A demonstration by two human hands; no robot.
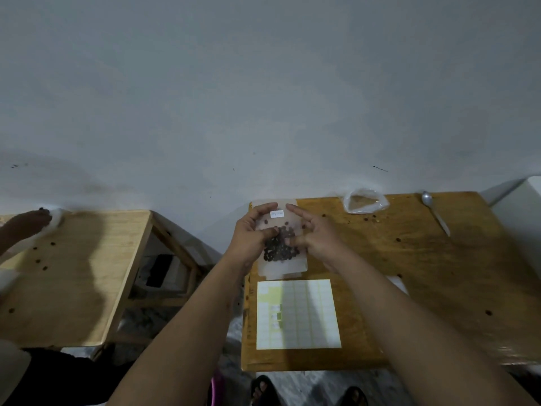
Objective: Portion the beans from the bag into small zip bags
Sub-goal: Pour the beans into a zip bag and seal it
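I hold a small clear zip bag (281,260) upright above the left edge of the brown table (409,273). Dark beans (280,248) fill its middle, and a small white label (277,213) sits near its top. My left hand (252,232) grips the bag's left side with the thumb across the front. On the bag's right side, my right hand (314,234) pinches it, index finger stretched toward the top. The larger clear plastic bag (365,200) lies open at the table's far edge, looking nearly empty.
A sheet of white labels (298,315) lies on the table near me. A spoon (434,210) rests at the far right. Loose beans dot both tables. Another person's hand (27,222) reaches over the lighter wooden table (73,273) on the left. A gap separates the tables.
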